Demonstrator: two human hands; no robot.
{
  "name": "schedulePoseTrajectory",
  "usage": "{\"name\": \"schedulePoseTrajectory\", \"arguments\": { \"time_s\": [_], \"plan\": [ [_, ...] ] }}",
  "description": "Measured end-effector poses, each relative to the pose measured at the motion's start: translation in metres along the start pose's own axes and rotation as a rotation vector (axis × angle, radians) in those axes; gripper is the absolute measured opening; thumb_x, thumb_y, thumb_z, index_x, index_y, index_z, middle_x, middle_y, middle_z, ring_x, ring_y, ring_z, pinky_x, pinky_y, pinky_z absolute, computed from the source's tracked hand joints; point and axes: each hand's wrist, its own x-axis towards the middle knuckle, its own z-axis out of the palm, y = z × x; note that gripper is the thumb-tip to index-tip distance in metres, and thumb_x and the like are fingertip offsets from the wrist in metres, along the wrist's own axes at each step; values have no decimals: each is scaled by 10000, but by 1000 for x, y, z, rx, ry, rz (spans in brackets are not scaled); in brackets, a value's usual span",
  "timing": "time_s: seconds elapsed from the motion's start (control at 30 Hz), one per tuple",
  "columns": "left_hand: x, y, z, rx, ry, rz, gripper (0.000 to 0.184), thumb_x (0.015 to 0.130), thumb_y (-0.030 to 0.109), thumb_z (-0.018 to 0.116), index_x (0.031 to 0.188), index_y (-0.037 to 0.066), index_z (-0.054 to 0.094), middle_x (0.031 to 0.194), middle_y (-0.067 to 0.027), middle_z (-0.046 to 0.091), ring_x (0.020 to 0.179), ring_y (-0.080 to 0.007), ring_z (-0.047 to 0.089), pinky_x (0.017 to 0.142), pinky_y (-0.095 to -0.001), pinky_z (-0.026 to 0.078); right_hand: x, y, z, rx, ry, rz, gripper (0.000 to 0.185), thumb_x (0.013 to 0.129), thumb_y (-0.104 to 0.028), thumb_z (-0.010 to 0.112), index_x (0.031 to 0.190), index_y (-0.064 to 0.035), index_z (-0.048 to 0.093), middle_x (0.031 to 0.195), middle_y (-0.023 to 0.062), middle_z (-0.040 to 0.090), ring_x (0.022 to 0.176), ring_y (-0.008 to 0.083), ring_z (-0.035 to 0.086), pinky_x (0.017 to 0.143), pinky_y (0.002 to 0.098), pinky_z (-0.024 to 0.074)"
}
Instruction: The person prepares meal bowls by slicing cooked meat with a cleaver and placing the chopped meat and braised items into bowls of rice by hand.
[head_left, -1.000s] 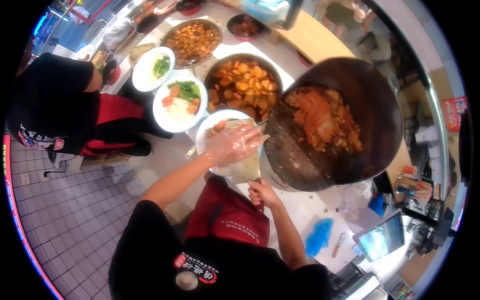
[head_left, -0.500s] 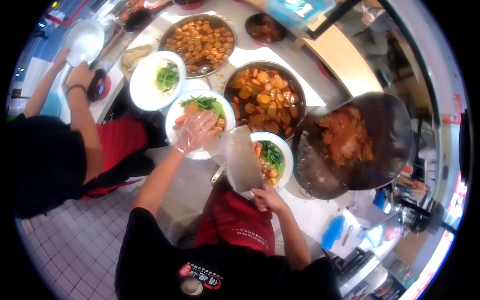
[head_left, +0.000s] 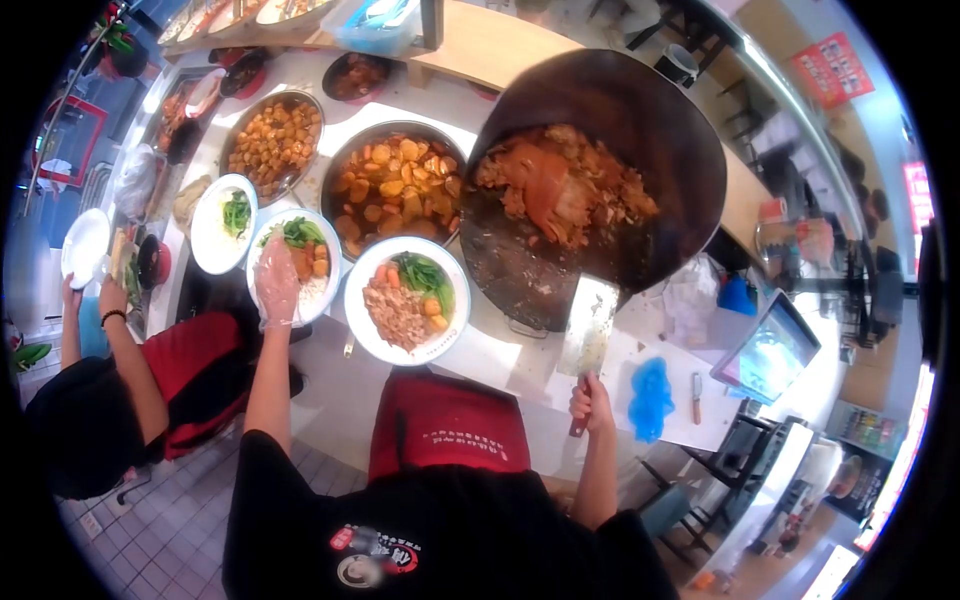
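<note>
My left hand (head_left: 275,275), in a clear plastic glove, lies over a plate (head_left: 322,300) of leafy greens, rice and orange-brown chunks. Its fingers look stretched out, and they cover part of the food. My right hand (head_left: 592,402) grips a cleaver (head_left: 588,325) by its handle, blade pointing away from me, in front of the large dark wok (head_left: 660,110). Inside the wok is a heap of reddish-brown braised meat (head_left: 560,190). Between my hands stands another plate (head_left: 362,338) with chopped meat, greens, carrot and golden chunks.
A pot of sliced vegetables in sauce (head_left: 395,185) and a pan of browned cubes (head_left: 270,145) stand behind the plates. Further left is a plate of rice and greens (head_left: 212,252). A co-worker (head_left: 110,400) holds a white plate (head_left: 87,245). Rightward lie a blue bag (head_left: 651,400), a knife (head_left: 697,398) and a screen (head_left: 768,345).
The view has turned right. The cleaver has moved away from over the nearest plate to the right, uncovering chopped meat there. My left hand stays over the same plate.
</note>
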Motion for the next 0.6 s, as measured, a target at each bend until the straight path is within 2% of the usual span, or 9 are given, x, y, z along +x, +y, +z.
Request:
{"name": "schedulePoseTrajectory", "arguments": {
  "time_s": [0.13, 0.17, 0.27, 0.33, 0.4, 0.47, 0.53, 0.57, 0.6],
  "plan": [
    [-20, 41, 5, -76, 129, -147, 302, 920, 65, 582, 1203, -29, 627, 1199, -179, 646, 1103, -258, 615, 980, -343, 451, 54, -15, -43, 37, 25, -16, 510, 973, -623, 384, 772, -157, 430, 517, -27, 333, 377, 105, 311, 361, 255, 273],
    [-25, 47, 4, -61, 124, -131, 319, 958, 64, 561, 1245, -73, 589, 1190, -137, 658, 1090, -192, 609, 979, -313, 442, 65, -20, -42, 41, 10, -12, 510, 973, -623, 384, 772, -157, 430, 517, -27, 333, 377, 105, 311, 361, 255, 273],
    [-40, 67, -7, -223, 190, -175, 313, 957, 63, 564, 1229, -89, 589, 1189, -143, 651, 1063, -183, 607, 950, -304, 453, 90, -43, -43, 52, 70, -104, 642, 971, -672, 279, 657, -125, 400, 481, 8, 328, 375, 151, 338, 361, 290, 297],
    [-52, 91, -22, -100, 199, -93, 302, 957, 63, 565, 1215, -92, 595, 1177, -138, 645, 1040, -169, 598, 908, -284, 463, 99, -56, -49, 32, 49, -164, 633, 932, -729, 282, 784, -134, 441, 544, 4, 393, 404, 130, 368, 381, 271, 320],
    [-61, 111, -33, -266, 324, -196, 285, 946, 28, 551, 1212, -52, 618, 1198, -138, 642, 1045, -169, 598, 884, -295, 481, 106, -65, -51, -39, 41, -185, 651, 922, -744, 275, 784, -130, 441, 552, 9, 409, 408, 135, 379, 380, 277, 328],
    [-75, 101, -44, -209, 365, -215, 302, 964, 50, 528, 1237, -51, 609, 1181, -122, 646, 1007, -153, 589, 847, -269, 474, 115, -80, -49, -108, 87, -208, 683, 904, -772, 261, 788, -126, 446, 567, 15, 433, 413, 143, 394, 377, 287, 342],
    [-71, 129, -58, -274, 480, -343, 313, 979, 80, 510, 1250, -46, 604, 1143, -90, 647, 902, -115, 561, 777, -234, 459, 133, -86, -59, -132, 97, -219, 714, 888, -795, 245, 811, -124, 475, 578, 11, 441, 420, 146, 402, 371, 301, 350],
    [-79, 114, -64, -453, 512, -391, 325, 985, 103, 509, 1258, -47, 601, 1137, -63, 640, 805, -83, 501, 711, -210, 428, 128, -93, -51, -80, 155, -187, 711, 895, -788, 244, 839, -124, 493, 580, 9, 441, 433, 145, 410, 371, 305, 352],
    [-81, 107, -70, -407, 509, -373, 314, 964, 58, 519, 1245, -43, 611, 1141, -49, 637, 756, -65, 458, 672, -208, 409, 127, -95, -51, -117, 120, -200, 709, 897, -785, 240, 861, -125, 496, 586, 11, 443, 447, 148, 419, 378, 305, 358]
  ]
}}
